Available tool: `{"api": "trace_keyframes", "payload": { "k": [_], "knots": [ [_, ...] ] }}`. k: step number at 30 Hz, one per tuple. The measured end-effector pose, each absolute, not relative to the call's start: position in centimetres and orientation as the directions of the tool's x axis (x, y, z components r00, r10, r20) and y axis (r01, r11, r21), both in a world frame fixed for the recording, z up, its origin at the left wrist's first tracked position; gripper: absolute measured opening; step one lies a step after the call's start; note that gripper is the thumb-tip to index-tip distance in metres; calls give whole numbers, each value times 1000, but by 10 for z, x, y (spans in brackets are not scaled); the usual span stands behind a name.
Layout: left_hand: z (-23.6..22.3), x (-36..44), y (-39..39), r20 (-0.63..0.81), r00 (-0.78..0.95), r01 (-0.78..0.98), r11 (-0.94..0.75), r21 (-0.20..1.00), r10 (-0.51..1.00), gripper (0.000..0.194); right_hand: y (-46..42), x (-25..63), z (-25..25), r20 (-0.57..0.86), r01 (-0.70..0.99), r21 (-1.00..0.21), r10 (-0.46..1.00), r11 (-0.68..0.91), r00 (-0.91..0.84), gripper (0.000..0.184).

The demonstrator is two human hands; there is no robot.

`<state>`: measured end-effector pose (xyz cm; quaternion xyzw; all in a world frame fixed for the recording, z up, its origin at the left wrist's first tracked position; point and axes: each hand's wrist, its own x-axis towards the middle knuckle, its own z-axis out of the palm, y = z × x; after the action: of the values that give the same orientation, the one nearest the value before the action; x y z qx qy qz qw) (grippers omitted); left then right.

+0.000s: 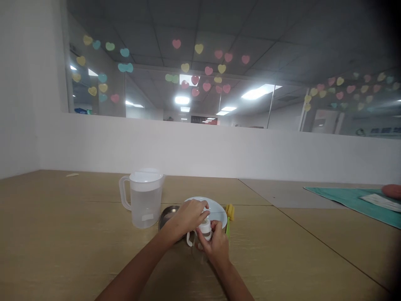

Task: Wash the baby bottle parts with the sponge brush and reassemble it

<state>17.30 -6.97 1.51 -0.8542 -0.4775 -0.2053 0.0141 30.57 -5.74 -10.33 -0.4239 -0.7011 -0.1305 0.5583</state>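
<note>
A small white round container with a greyish band is upright in my right hand, thumb and fingers closed round its side. My left hand reaches over its top with bent, closed fingers; what they pinch is mostly hidden. Just below my left hand a white curved handle sticks out, and I cannot make out what it belongs to. Beyond both hands lies a white plate, partly covered by my left hand. A shiny metal bowl is partly behind my left wrist.
A clear plastic pitcher stands left of the bowl. Something yellow and a light green strip are at the plate's right. A teal cloth lies far right on the wooden table. The white wall rises behind.
</note>
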Motion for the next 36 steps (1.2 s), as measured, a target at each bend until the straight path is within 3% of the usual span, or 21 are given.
{"api": "trace_keyframes", "payload": {
  "k": [7,11,15,24,27,32,36],
  "knots": [
    [19,179,-74,392,386,880,-460,115,835,36,-56,307,-104,889,747,-277,457,604,-39,32],
    [23,173,-71,483,290,867,-440,233,826,38,-56,307,-105,891,760,-242,449,603,-72,38],
    [25,167,-69,536,269,808,-491,326,800,37,-58,305,-102,908,794,-187,411,578,-85,32],
    [26,163,-68,587,266,758,-542,363,765,35,-67,303,-90,938,724,-165,334,670,-96,16],
    [26,161,-67,598,256,764,-538,355,759,35,-67,303,-88,961,680,-136,263,720,-86,16],
    [26,158,-66,616,249,767,-541,345,747,34,-65,306,-85,989,637,10,86,771,-120,31],
    [29,155,-65,629,222,780,-523,344,745,33,-65,309,-84,1000,657,9,7,753,-22,36]
  ]
}}
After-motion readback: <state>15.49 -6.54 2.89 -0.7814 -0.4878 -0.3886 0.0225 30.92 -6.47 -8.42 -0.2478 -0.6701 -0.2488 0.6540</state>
